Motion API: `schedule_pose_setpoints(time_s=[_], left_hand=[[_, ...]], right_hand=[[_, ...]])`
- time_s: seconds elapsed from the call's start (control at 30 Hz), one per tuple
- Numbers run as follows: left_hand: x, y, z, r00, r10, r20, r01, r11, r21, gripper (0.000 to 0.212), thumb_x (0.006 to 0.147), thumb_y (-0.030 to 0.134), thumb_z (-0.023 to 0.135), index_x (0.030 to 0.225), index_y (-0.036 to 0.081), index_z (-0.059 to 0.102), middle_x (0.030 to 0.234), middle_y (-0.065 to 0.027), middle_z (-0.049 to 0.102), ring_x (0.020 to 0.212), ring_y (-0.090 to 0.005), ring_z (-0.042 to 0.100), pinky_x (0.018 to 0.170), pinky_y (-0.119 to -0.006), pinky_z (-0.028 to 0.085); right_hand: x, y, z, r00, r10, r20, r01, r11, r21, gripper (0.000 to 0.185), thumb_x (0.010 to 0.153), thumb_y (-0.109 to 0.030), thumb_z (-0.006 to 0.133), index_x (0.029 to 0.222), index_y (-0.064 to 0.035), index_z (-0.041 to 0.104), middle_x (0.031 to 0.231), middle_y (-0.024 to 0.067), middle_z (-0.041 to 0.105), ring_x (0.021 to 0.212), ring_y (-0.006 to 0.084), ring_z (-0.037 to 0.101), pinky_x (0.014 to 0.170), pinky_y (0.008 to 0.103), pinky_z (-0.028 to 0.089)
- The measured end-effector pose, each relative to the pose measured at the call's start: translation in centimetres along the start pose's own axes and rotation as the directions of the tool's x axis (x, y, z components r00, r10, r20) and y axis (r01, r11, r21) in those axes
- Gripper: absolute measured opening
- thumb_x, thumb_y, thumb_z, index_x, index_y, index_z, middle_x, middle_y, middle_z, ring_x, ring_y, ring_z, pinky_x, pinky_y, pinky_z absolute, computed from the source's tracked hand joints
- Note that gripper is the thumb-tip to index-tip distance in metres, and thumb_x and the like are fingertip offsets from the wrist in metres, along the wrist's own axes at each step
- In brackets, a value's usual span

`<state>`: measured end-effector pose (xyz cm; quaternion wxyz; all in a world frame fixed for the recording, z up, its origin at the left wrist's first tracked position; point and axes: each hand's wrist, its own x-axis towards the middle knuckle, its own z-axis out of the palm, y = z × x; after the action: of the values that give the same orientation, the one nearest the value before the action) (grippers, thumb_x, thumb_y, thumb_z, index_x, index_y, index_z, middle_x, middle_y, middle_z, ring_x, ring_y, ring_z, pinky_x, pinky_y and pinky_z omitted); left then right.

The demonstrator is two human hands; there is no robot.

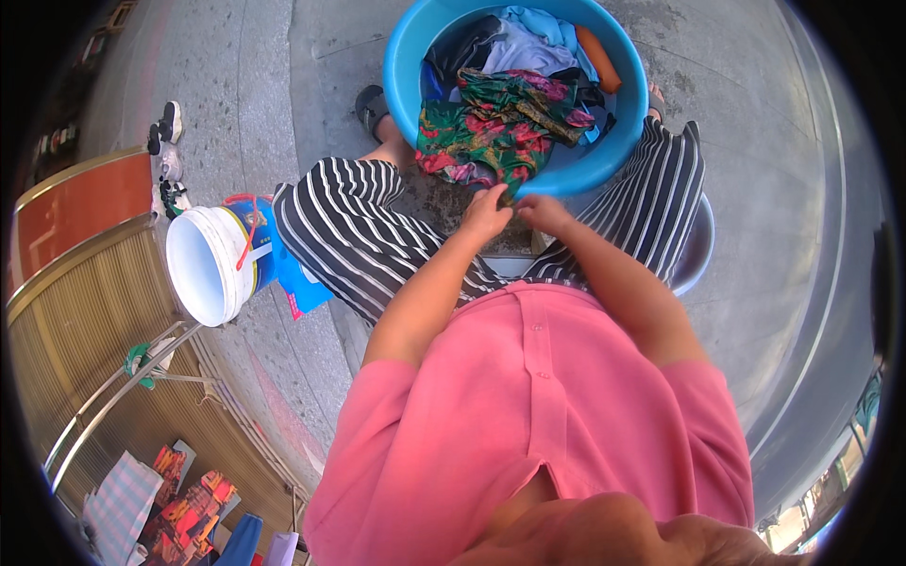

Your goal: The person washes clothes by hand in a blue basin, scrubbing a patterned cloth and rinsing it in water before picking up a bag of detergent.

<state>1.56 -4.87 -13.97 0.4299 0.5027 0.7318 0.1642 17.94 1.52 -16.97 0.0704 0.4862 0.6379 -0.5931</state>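
Note:
A large blue plastic basin [403,92] stands before me between my knees, holding a heap of laundry. A green floral garment with red and pink flowers [488,138] lies on top and hangs over the basin's near rim. At its lower corner, my left hand [487,214] pinches the cloth. My right hand [545,214] is right beside that corner with its fingers curled; whether it grips any cloth is unclear. Behind the floral piece are a pale lavender cloth [527,49], a light-blue cloth [548,27], a dark garment [463,46] and an orange item [598,60].
Left of my knee is a white and blue bucket [205,265] with a red handle, lying on its side or tilted. Several shoes [170,159] stand farther left. Another basin [697,247] shows partly behind my right leg. Laundry [191,516] hangs by a metal rail [106,403] at lower left.

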Motion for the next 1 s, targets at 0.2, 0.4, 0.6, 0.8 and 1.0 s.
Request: schedule_pose_setpoints(time_s=[0.2,0.4,0.6,0.8,1.0], left_hand=[[-0.4,-0.4,0.1,0.993,-0.071,0.095,0.061,0.993,0.101,0.049,0.076,0.031,0.057,0.121,0.010,0.053,0.111,-0.0201,0.057,0.105,-0.0333,0.054,0.089,-0.041,0.043],[-2.6,5.4,-6.6,0.978,0.126,-0.166,-0.183,0.901,-0.393,0.027,0.081,0.019,0.058,0.103,0.003,0.061,0.093,-0.0125,0.063,0.082,-0.0220,0.063,0.072,-0.031,0.048],[-11.8,4.2,-21.1,0.546,0.083,-0.834,-0.393,0.904,-0.167,0.015,0.086,0.004,0.054,0.099,0.000,0.060,0.093,-0.0073,0.061,0.081,-0.0114,0.061,0.069,-0.023,0.048],[-19.9,-19.1,-26.0,0.155,-0.232,-0.960,0.410,0.900,-0.152,0.037,0.075,0.019,0.063,0.109,0.005,0.058,0.113,-0.0155,0.055,0.098,-0.0297,0.055,0.085,-0.041,0.043],[-24.2,-31.2,-21.8,0.260,-0.766,-0.589,0.638,0.594,-0.491,0.055,0.073,0.031,0.064,0.122,0.007,0.053,0.119,-0.0195,0.055,0.112,-0.0314,0.052,0.094,-0.043,0.038]], right_hand=[[0.6,-0.2,0.5,0.999,-0.049,-0.006,0.048,0.997,-0.056,0.030,0.077,-0.025,0.057,0.100,-0.0071,0.065,0.092,0.0161,0.066,0.085,0.0289,0.063,0.078,0.0366,0.048],[-0.1,-0.6,-0.7,0.995,0.067,0.070,-0.078,0.984,0.163,0.030,0.081,-0.017,0.056,0.106,-0.0010,0.060,0.083,0.0086,0.063,0.066,0.0163,0.061,0.059,0.0298,0.049],[-0.6,-0.9,-0.4,0.990,0.113,0.087,-0.120,0.990,0.072,0.031,0.082,-0.021,0.055,0.107,-0.0022,0.060,0.082,0.0065,0.063,0.065,0.0149,0.061,0.051,0.0281,0.046],[-0.3,0.0,-0.7,0.982,0.144,0.121,-0.152,0.986,0.063,0.032,0.083,-0.020,0.053,0.111,-0.0042,0.058,0.082,0.0048,0.062,0.066,0.0144,0.060,0.050,0.0276,0.046],[-1.0,-0.4,-1.2,0.976,0.173,0.133,-0.180,0.983,0.039,0.033,0.084,-0.018,0.051,0.114,-0.0047,0.056,0.084,0.0052,0.061,0.067,0.0140,0.059,0.050,0.0255,0.044]])
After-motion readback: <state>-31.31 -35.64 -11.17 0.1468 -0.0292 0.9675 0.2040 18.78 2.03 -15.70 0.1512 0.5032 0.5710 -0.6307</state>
